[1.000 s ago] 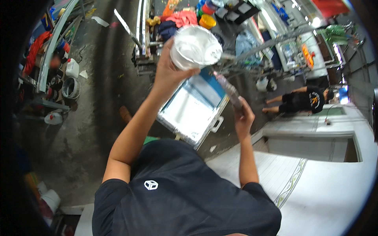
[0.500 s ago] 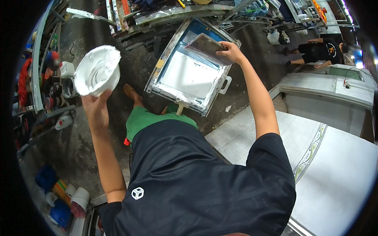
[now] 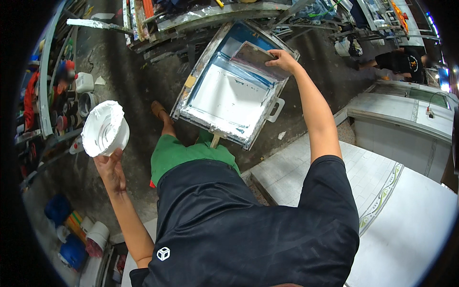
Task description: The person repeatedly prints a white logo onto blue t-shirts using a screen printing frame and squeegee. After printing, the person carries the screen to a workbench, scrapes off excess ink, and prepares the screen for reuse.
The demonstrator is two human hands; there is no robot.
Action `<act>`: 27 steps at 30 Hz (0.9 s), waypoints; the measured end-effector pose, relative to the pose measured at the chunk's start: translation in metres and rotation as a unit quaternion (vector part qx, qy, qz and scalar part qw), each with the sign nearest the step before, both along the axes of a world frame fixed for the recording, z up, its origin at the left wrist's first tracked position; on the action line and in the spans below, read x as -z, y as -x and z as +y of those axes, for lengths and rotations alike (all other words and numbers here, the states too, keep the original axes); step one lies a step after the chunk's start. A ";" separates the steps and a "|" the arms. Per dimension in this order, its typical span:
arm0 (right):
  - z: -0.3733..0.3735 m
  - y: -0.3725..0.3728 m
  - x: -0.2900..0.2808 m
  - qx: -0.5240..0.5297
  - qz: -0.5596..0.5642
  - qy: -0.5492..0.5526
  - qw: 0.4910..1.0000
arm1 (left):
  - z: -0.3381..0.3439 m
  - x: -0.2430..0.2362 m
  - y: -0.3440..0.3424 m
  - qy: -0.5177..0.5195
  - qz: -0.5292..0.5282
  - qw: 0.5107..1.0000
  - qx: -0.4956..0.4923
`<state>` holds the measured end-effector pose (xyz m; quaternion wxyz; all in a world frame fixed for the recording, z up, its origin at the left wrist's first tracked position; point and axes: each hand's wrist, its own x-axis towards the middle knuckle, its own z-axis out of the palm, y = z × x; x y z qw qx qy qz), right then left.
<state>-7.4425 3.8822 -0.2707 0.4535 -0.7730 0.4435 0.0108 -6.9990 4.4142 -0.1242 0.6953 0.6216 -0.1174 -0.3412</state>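
In my left hand [image 3: 112,173] is a white plastic bowl [image 3: 125,136], tipped so that its mouth faces left. Thick white paint coats its rim and inside. It hangs out to the left, apart from the screen-printing frame [image 3: 187,91]. My right hand [image 3: 283,62] grips the upper edge of a flat, grey-brown squeegee [image 3: 256,56], which stands tilted inside the frame near its right side. White paint [image 3: 234,93] covers much of the mesh, and blue mesh shows round it. The squeegee hides part of the frame's far end.
A white tiled table [image 3: 330,165] stands at my right, with another white table [image 3: 382,103] beyond it. Cluttered racks line the far side. Tubs and a white jug [image 3: 84,82] stand at the left. Another person [image 3: 401,63] is at the far right.
My left hand has come down and slightly left with the bowl, which now tips further to the left. My right hand keeps its hold on the squeegee. The whole view has shifted a little.
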 end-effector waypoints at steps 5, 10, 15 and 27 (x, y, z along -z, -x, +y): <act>0.011 -0.006 0.019 -0.029 -0.027 -0.098 0.994 | 0.002 0.002 0.004 -0.002 -0.018 1.000 0.000; 0.035 -0.004 0.022 -0.039 -0.034 -0.121 0.991 | 0.008 -0.004 0.004 0.019 -0.017 0.999 -0.026; 0.053 -0.003 0.024 -0.059 -0.048 -0.126 0.989 | 0.016 -0.001 0.000 -0.008 -0.046 0.999 0.000; 0.159 -0.026 0.044 -0.064 -0.026 -0.132 0.989 | 0.005 0.000 0.007 0.024 -0.019 1.000 0.006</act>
